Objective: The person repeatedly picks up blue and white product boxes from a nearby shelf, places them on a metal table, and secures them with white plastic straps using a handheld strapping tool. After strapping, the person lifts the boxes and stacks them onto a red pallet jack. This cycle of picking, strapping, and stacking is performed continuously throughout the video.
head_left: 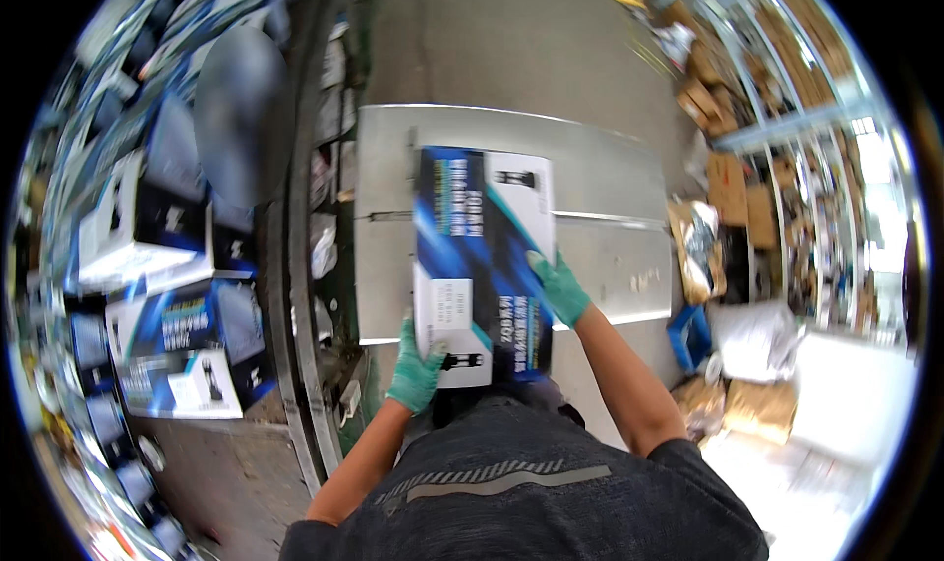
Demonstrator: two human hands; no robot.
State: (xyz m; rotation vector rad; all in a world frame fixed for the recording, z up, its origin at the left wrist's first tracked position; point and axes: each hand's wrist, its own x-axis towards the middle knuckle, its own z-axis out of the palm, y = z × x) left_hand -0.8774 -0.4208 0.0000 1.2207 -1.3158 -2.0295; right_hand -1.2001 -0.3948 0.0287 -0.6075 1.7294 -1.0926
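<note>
Holding a long rectangular cardboard box printed in blue, black and white (492, 256) is the work in hand in the head view. The box lies lengthwise in front of the person, above a pale grey metal-topped table (615, 271); whether it also rests on that surface cannot be told. The left hand (417, 372), in a green knitted glove, grasps its near left corner, thumb over the top face. The right hand (562, 291), gloved alike, grips its right edge farther along.

As far as can be judged, picking up this box is done, while letting go of it somewhere is not. Its upward face looks finished and unbroken, so it seems closed, and its contents are hidden.

On the left, beyond a dark metal rail (285, 315), similar blue, black and white boxes (182, 340) stand piled; what they contain cannot be seen.

On the right, a blue plastic crate (690, 337) sits near a bulging whitish sack (755, 340), the fill of both unclear. Nearby, an open brown carton (696, 281) has crumpled clear plastic in it. Farther right, pale blue metal shelving (801, 125) bears brown cardboard.
</note>
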